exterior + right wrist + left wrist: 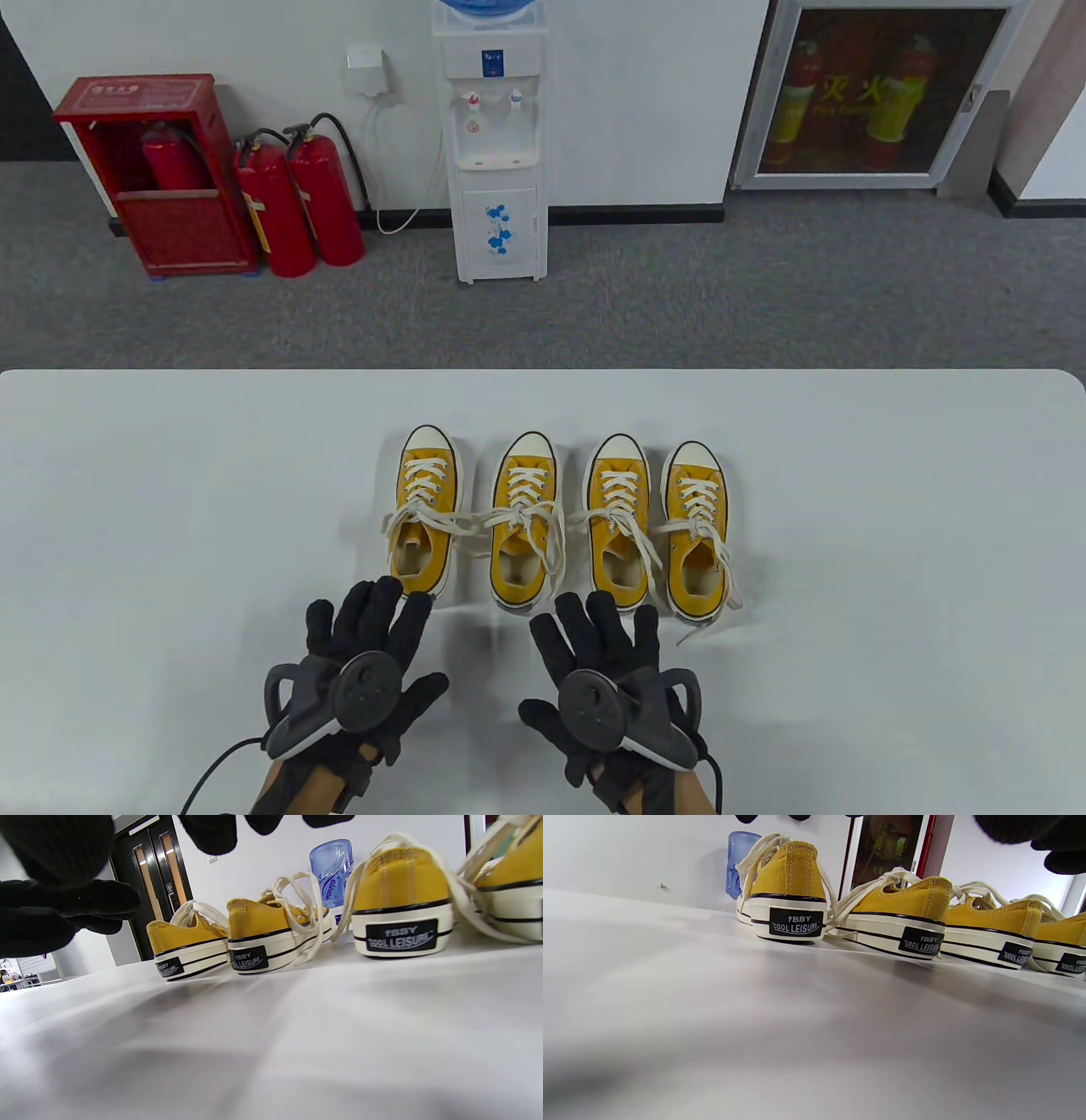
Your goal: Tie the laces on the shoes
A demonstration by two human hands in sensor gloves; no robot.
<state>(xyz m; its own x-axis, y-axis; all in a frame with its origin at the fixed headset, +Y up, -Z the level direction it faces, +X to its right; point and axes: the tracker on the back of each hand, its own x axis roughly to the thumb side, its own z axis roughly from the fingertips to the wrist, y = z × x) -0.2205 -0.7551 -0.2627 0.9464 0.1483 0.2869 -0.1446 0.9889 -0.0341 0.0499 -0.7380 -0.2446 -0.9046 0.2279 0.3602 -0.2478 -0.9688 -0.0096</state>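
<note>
Several yellow low-top sneakers stand in a row on the white table (170,509), toes away from me and heels toward me. Their cream laces (424,519) are untied and hang loose over the sides. My left hand (373,628) lies flat with fingers spread just in front of the leftmost shoe (424,526), its fingertips at that shoe's heel. My right hand (594,637) lies flat with fingers spread in front of the second shoe (522,535) and third shoe (619,535). Both hands hold nothing. The wrist views show the heels (791,891) (398,895) close ahead.
The rightmost shoe (697,535) has a lace end trailing onto the table toward me. Beyond the table's far edge stand a water dispenser (496,144), red fire extinguishers (297,204) and a red cabinet (161,170) on the floor.
</note>
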